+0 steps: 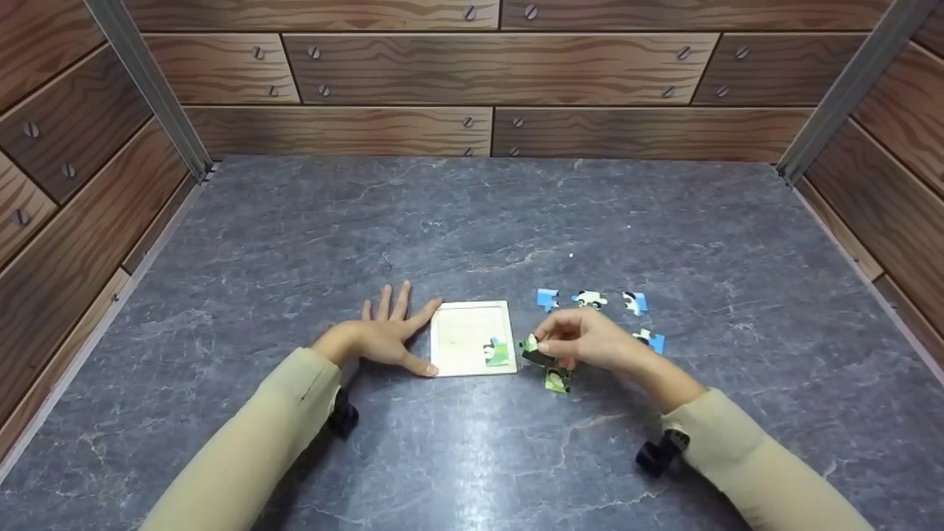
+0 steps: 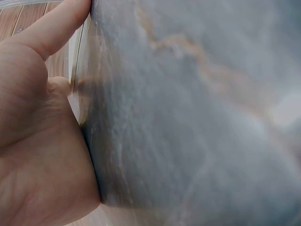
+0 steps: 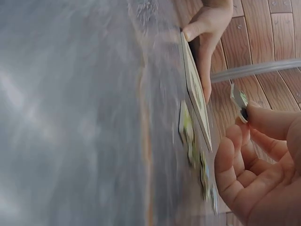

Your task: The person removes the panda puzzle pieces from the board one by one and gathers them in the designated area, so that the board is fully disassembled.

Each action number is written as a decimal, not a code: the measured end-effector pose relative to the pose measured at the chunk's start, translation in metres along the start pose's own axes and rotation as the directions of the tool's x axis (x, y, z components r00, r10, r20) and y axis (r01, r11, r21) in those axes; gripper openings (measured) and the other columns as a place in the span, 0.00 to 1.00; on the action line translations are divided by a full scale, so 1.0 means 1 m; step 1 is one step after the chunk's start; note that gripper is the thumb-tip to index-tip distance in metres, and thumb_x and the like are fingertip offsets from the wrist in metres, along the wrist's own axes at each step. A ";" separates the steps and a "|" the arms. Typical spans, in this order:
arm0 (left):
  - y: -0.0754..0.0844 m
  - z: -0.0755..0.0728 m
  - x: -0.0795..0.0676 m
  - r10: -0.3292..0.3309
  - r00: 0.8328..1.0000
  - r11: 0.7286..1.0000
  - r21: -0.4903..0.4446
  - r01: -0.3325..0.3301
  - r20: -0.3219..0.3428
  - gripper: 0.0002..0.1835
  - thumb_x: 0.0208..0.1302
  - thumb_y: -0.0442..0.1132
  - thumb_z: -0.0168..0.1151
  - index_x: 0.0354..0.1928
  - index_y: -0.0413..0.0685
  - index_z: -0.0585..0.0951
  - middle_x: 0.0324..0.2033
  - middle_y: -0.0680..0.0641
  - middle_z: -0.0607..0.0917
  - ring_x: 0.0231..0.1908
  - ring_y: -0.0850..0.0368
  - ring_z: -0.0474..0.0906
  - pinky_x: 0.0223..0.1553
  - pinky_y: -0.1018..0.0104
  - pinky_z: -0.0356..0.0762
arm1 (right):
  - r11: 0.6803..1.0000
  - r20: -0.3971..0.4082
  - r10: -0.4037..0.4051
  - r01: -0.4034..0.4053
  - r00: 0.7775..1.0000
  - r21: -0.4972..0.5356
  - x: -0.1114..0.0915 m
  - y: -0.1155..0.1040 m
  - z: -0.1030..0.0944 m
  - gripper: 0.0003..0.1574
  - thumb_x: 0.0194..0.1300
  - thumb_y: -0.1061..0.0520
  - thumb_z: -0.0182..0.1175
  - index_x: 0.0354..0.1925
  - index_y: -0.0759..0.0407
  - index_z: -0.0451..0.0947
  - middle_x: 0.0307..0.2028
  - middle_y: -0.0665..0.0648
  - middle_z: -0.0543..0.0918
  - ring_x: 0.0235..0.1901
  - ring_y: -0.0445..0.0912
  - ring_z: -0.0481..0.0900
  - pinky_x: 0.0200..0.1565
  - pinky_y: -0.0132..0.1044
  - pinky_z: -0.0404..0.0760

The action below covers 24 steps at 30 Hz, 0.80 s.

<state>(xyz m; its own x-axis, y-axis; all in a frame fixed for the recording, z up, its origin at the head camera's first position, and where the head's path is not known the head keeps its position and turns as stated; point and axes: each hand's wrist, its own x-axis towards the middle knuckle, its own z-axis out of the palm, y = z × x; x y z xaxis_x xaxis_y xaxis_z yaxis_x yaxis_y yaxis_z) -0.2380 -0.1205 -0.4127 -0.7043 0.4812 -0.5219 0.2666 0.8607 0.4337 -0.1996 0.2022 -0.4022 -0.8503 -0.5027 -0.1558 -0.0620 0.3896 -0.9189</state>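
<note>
A pale, shallow puzzle tray (image 1: 464, 324) lies flat on the table. One green-and-white puzzle piece (image 1: 498, 354) sits in its lower right corner. My left hand (image 1: 387, 339) is spread on the tabletop, thumb and forefinger at the tray's left corners; the left wrist view shows mostly its palm side. Just right of the tray, my right hand (image 1: 590, 338) pinches a small green jigsaw piece (image 3: 239, 100) between thumb and fingertip, raised above the table. Below that hand lies another green piece (image 1: 557, 380).
Beyond the right hand are more loose pieces: a blue one (image 1: 546, 298), a white one (image 1: 590, 299), a blue-and-white one (image 1: 636, 302) and one (image 1: 653, 341) partly behind the wrist. Wood-patterned walls (image 1: 487, 70) enclose the grey marbled table (image 1: 354, 221).
</note>
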 end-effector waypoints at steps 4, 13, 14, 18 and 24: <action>0.000 0.000 0.000 -0.001 1.000 1.000 -0.001 0.001 -0.001 0.59 0.46 0.71 0.60 0.71 0.73 0.31 0.65 0.43 0.15 0.61 0.43 0.06 0.58 0.40 0.13 | 1.000 0.013 -0.001 0.001 1.000 -0.026 -0.009 0.006 -0.010 0.13 0.58 0.61 0.63 0.40 0.71 0.77 0.26 0.55 0.78 0.22 0.43 0.74 0.24 0.32 0.75; 0.000 0.002 0.002 0.002 1.000 1.000 0.000 -0.002 -0.004 0.59 0.46 0.71 0.60 0.71 0.72 0.32 0.65 0.43 0.15 0.61 0.43 0.06 0.58 0.40 0.13 | 0.996 0.029 0.054 -0.051 0.998 -0.077 -0.032 0.017 -0.031 0.14 0.59 0.59 0.62 0.42 0.66 0.78 0.30 0.57 0.79 0.25 0.45 0.75 0.27 0.35 0.77; 0.000 0.002 0.002 0.001 1.000 1.000 0.001 -0.001 -0.003 0.59 0.46 0.71 0.60 0.71 0.72 0.32 0.65 0.43 0.15 0.61 0.43 0.07 0.58 0.40 0.13 | 0.995 0.029 0.059 -0.057 0.998 -0.083 -0.035 0.018 -0.034 0.14 0.59 0.59 0.62 0.42 0.66 0.78 0.30 0.57 0.79 0.25 0.46 0.75 0.27 0.36 0.78; 0.000 0.002 0.001 0.002 1.000 1.000 0.005 -0.002 -0.001 0.59 0.46 0.72 0.59 0.71 0.73 0.31 0.65 0.43 0.15 0.61 0.43 0.07 0.58 0.40 0.13 | 0.993 0.020 0.076 -0.074 0.997 -0.091 -0.045 0.023 -0.043 0.13 0.60 0.59 0.61 0.43 0.65 0.77 0.30 0.58 0.78 0.26 0.47 0.76 0.28 0.36 0.78; -0.001 0.001 0.000 0.001 1.000 1.000 0.006 -0.001 -0.001 0.59 0.46 0.71 0.59 0.71 0.73 0.31 0.65 0.43 0.15 0.61 0.43 0.06 0.58 0.40 0.13 | 0.989 0.017 0.087 -0.084 0.996 -0.121 -0.056 0.030 -0.051 0.13 0.61 0.60 0.59 0.43 0.66 0.77 0.31 0.59 0.78 0.27 0.47 0.76 0.29 0.37 0.78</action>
<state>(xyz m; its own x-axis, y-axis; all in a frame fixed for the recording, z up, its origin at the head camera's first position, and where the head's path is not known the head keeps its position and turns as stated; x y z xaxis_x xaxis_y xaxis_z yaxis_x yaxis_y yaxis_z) -0.2378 -0.1208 -0.4141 -0.7050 0.4814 -0.5208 0.2712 0.8615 0.4293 -0.1802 0.2813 -0.4028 -0.8432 -0.4803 -0.2416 -0.0528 0.5211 -0.8518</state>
